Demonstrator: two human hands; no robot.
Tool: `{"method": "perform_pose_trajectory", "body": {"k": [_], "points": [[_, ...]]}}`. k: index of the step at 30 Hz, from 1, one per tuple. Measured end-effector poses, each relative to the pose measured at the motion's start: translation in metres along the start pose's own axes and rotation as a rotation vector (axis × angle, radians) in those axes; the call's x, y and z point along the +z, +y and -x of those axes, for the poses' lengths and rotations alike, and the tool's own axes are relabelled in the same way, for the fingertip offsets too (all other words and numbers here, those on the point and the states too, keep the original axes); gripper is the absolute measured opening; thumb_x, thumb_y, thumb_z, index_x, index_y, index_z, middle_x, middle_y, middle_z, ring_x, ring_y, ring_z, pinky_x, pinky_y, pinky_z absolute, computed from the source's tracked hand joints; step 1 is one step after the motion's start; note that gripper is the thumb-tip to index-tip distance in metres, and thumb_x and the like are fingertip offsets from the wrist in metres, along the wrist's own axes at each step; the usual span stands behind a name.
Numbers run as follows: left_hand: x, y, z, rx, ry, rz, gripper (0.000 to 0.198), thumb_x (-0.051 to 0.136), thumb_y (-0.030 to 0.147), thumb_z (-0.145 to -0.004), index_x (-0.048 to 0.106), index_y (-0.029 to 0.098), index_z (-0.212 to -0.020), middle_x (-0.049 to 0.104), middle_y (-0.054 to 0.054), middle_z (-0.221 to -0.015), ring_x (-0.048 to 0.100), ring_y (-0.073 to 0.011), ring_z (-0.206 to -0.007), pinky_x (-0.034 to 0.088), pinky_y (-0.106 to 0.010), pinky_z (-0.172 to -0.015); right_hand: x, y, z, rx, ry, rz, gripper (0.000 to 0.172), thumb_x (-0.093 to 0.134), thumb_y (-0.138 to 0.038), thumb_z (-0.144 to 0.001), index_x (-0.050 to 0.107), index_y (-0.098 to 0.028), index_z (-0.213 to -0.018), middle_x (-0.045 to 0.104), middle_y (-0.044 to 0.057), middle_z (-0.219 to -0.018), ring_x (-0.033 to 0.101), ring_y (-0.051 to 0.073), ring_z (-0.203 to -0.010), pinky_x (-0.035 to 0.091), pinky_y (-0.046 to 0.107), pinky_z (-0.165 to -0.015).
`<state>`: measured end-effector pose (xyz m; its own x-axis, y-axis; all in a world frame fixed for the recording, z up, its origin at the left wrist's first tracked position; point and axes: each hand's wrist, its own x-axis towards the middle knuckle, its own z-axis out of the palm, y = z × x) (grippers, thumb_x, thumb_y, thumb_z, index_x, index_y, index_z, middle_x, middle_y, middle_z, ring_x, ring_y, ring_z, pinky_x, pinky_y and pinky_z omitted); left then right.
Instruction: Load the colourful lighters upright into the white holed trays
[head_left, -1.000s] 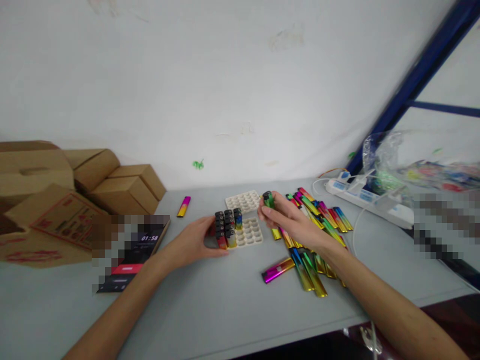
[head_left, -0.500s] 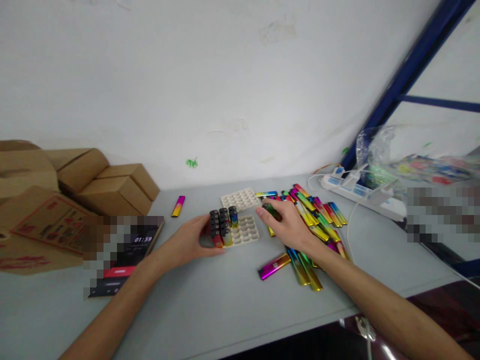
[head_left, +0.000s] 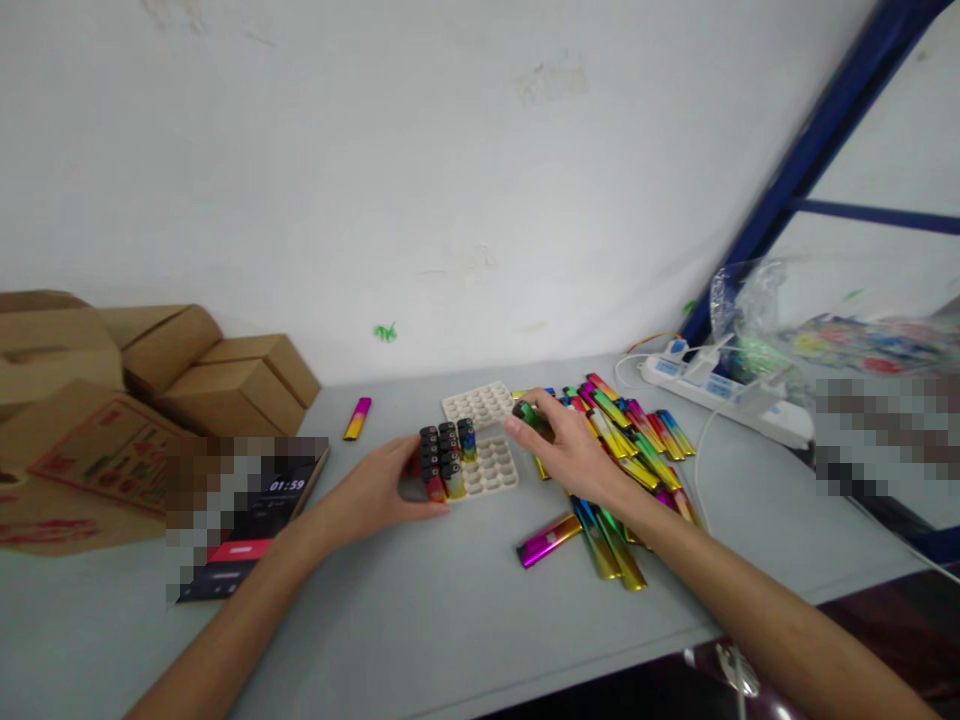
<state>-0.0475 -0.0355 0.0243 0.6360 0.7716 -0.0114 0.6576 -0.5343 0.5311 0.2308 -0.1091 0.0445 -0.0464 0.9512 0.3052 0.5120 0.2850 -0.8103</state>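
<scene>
Now R fingers (head_left: pixel 529 437) grip grn lighter (head_left: pixel 535 420), tilted, top up-left; L fingers (head_left: pixel 424 511): can't tell.

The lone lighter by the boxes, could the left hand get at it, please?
Probably yes: nothing visible blocks the left hand from the lone lighter, though that hand curves around the upright lighters.

A workshop, judging by cardboard boxes (head_left: pixel 240 388) and heaped lighters (head_left: pixel 639 470).

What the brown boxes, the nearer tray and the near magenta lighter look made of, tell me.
Brown boxes: matte cardboard, by their folded edges. Nearer tray: pale, matte; molded pulp or plastic, its cells fit either. Near magenta lighter: probably plastic, metallic finish, given its sheen.
</scene>
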Motion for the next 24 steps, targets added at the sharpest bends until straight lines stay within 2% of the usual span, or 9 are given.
{"method": "perform_pose_trajectory", "body": {"k": [2, 4, 7, 11, 16, 18, 20, 24], "points": [[-0.001, 0.002, 0.000, 0.001, -0.002, -0.005, 0.050, 0.083, 0.052, -0.073, 0.065, 0.020, -0.107, 0.074, -0.008, -0.106, 0.069, -0.0290, -0.091, 0.055, -0.037, -0.080, 0.000, 0.000, 0.000, -0.026, -0.052, -0.027, 0.031, 0.047, -0.049, -0.108, 0.059, -0.020, -0.107, 0.063, 0.000, -0.087, 0.057, 0.016, -0.076, 0.043, 0.030, -0.071], [0.000, 0.003, 0.000, 0.010, 0.003, -0.007, 0.050, 0.084, 0.050, -0.072, 0.065, 0.020, -0.107, 0.074, -0.008, -0.106, 0.069, -0.0286, -0.090, 0.055, -0.037, -0.081, 0.001, 0.002, -0.001, -0.119, -0.081, -0.031, 0.025, 0.046, -0.040, -0.110, 0.060, -0.021, -0.110, 0.067, 0.005, -0.099, 0.061, 0.019, -0.089, 0.048, 0.033, -0.082], [0.001, 0.001, 0.000, 0.028, 0.010, 0.009, 0.051, 0.084, 0.049, -0.073, 0.065, 0.020, -0.110, 0.074, -0.008, -0.108, 0.069, -0.0288, -0.092, 0.055, -0.037, -0.082, 0.004, 0.005, -0.002, -0.252, -0.092, -0.004, 0.015, 0.056, -0.032, -0.106, 0.065, -0.021, -0.109, 0.069, 0.008, -0.108, 0.062, 0.022, -0.105, 0.050, 0.039, -0.095], [0.002, -0.002, -0.001, 0.035, 0.005, 0.004, 0.057, 0.085, 0.053, -0.072, 0.066, 0.019, -0.114, 0.075, -0.008, -0.110, 0.069, -0.0286, -0.094, 0.055, -0.036, -0.084, 0.008, 0.009, -0.002, -0.229, -0.155, -0.055, 0.016, 0.065, -0.033, -0.102, 0.072, -0.020, -0.107, 0.073, 0.008, -0.105, 0.067, 0.021, -0.099, 0.055, 0.035, -0.087], [0.002, -0.002, 0.000, 0.035, -0.007, -0.020, 0.057, 0.085, 0.057, -0.072, 0.066, 0.019, -0.110, 0.073, -0.008, -0.108, 0.069, -0.0279, -0.093, 0.054, -0.035, -0.084, 0.013, 0.011, -0.002, -0.200, -0.053, -0.042, 0.028, 0.079, -0.041, -0.092, 0.076, -0.020, -0.109, 0.079, 0.005, -0.093, 0.072, 0.019, -0.082, 0.059, 0.031, -0.074], [0.002, -0.001, 0.000, 0.040, -0.004, -0.028, 0.057, 0.085, 0.058, -0.072, 0.065, 0.019, -0.109, 0.073, -0.008, -0.108, 0.068, -0.0283, -0.094, 0.053, -0.035, -0.085, 0.016, 0.012, -0.001, -0.193, -0.043, -0.056, 0.027, 0.079, -0.042, -0.092, 0.076, -0.020, -0.108, 0.079, 0.004, -0.087, 0.073, 0.018, -0.075, 0.060, 0.030, -0.069], [0.002, 0.000, 0.001, 0.045, -0.006, -0.025, 0.058, 0.086, 0.058, -0.072, 0.065, 0.019, -0.109, 0.073, -0.008, -0.108, 0.068, -0.0283, -0.095, 0.053, -0.035, -0.085, 0.020, 0.012, 0.000, -0.207, -0.044, -0.047, 0.024, 0.077, -0.038, -0.094, 0.075, -0.019, -0.108, 0.080, 0.005, -0.090, 0.075, 0.018, -0.076, 0.061, 0.030, -0.070], [0.002, 0.001, 0.001, 0.060, -0.005, 0.003, 0.060, 0.087, 0.056, -0.072, 0.065, 0.019, -0.114, 0.073, -0.008, -0.109, 0.067, -0.0278, -0.094, 0.053, -0.035, -0.085, 0.028, 0.012, 0.001, -0.311, -0.028, 0.064, 0.016, 0.072, -0.030, -0.098, 0.076, -0.018, -0.108, 0.080, 0.009, -0.104, 0.076, 0.021, -0.090, 0.062, 0.032, -0.078]]}}
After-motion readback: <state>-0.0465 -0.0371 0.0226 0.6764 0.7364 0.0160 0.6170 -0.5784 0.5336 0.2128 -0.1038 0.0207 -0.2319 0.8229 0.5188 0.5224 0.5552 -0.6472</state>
